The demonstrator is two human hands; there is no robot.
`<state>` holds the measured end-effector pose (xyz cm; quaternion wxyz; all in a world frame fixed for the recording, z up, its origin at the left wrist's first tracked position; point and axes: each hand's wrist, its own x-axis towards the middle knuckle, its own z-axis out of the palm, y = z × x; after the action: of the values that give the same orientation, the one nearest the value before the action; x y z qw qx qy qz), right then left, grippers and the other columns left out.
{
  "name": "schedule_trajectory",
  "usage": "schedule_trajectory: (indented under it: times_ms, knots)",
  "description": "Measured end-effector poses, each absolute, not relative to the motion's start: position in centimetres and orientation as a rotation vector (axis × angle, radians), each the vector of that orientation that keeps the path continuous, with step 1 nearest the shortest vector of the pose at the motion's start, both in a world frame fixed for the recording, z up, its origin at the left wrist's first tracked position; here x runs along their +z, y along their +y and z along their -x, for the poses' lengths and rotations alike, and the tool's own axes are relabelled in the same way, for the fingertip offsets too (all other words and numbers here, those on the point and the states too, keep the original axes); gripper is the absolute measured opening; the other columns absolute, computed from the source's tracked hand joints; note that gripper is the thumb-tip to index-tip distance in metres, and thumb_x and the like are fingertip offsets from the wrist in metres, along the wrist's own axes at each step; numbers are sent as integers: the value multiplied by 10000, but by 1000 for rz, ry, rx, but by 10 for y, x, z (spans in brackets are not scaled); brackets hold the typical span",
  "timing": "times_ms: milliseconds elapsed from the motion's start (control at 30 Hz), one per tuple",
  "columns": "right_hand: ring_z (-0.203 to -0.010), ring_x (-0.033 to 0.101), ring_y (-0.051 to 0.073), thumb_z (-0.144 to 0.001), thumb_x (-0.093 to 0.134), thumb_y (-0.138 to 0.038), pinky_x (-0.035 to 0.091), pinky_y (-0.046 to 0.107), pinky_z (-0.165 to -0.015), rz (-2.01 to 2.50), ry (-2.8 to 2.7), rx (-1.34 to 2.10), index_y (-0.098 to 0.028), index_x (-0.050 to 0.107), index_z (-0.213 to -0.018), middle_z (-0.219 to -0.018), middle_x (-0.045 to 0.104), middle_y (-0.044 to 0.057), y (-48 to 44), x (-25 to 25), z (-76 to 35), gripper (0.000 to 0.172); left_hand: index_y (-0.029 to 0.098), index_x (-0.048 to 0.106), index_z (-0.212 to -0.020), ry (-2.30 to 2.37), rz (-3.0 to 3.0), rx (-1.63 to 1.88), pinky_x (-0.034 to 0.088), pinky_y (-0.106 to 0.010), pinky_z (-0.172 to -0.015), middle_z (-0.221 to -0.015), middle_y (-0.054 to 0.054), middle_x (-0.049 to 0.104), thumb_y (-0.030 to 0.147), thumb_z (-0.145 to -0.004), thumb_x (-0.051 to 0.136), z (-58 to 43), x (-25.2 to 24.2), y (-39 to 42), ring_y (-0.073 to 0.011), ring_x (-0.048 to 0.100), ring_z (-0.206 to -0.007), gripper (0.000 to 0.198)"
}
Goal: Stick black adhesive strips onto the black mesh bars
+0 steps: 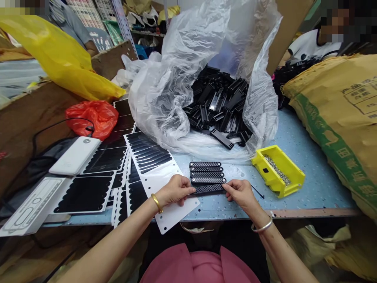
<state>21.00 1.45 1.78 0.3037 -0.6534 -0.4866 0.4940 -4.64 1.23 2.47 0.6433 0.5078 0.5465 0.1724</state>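
Observation:
My left hand (174, 190) and my right hand (240, 192) each pinch one end of a long black perforated plastic strip (208, 190), held level just above the blue table (306, 184). Right behind it, several like strips (206, 171) lie side by side in a neat row. A white backing sheet with black adhesive strips (153, 159) lies under my left hand. Beyond, a clear plastic bag (165, 90) holds a heap of black plastic parts (219, 104).
A yellow bin of small metal pieces (278, 169) stands right of my hands. More sheets with black pads (85, 192), a white power bank (75, 155), a red bag (92, 116) and a yellow bag (59, 59) lie left. A large sack (341, 118) fills the right; another person (312, 45) sits behind it.

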Motion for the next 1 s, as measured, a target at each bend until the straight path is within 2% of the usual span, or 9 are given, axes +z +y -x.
schedule_trajectory:
  times_ms: [200, 333, 467, 533, 667, 800, 1000]
  knots:
    - [-336, 519, 135, -594, 710, -546, 398, 240, -354, 1733, -1299, 1264, -175, 618, -512, -407, 572, 21, 11, 17, -208, 390, 147, 561, -647, 1241, -1219, 401, 361, -158, -347, -489, 24, 564, 403, -753, 676, 48, 22, 12, -99, 566, -366, 300]
    - [-340, 531, 144, -598, 709, -561, 408, 244, -354, 1718, -1324, 1260, -179, 613, -509, -408, 574, 24, 9, 17, -209, 403, 158, 522, -640, 1135, -1089, 393, 270, -149, -318, -482, -4, 592, 464, -720, 697, 49, 25, 16, -122, 586, -379, 362]
    - [-331, 525, 143, -594, 711, -562, 399, 241, -345, 1722, -1319, 1223, -179, 608, -498, -396, 571, 26, 7, 15, -208, 408, 165, 519, -628, 1218, -1122, 489, 282, -168, -345, -431, 36, 535, 362, -687, 719, 43, 26, 15, -86, 486, -339, 287]
    - [-331, 526, 144, -595, 713, -551, 403, 242, -347, 1722, -1304, 1207, -179, 609, -495, -393, 571, 25, 6, 14, -208, 399, 161, 544, -611, 1298, -1215, 574, 302, -178, -380, -429, 53, 500, 275, -683, 700, 38, 27, 12, -71, 443, -361, 206]
    - [-340, 535, 151, -600, 718, -531, 422, 251, -359, 1724, -1291, 1204, -180, 614, -503, -397, 576, 24, 5, 16, -207, 379, 164, 612, -632, 1473, -1422, 682, 369, -204, -495, -505, 33, 546, 186, -678, 670, 31, 29, 4, -102, 499, -489, 77]
    - [-347, 540, 154, -610, 712, -526, 428, 254, -367, 1721, -1304, 1203, -178, 628, -513, -404, 583, 26, 5, 17, -208, 371, 192, 638, -627, 1502, -1759, 711, 415, -244, -623, -595, -15, 621, 175, -763, 598, 28, 25, -7, -144, 557, -591, 143]
    - [-348, 539, 155, -615, 709, -532, 431, 259, -373, 1719, -1303, 1207, -183, 629, -516, -408, 580, 24, 4, 17, -208, 371, 194, 699, -766, 1501, -1942, 727, 472, -315, -741, -754, -107, 693, 219, -861, 508, 29, 12, -25, -220, 648, -730, 216]
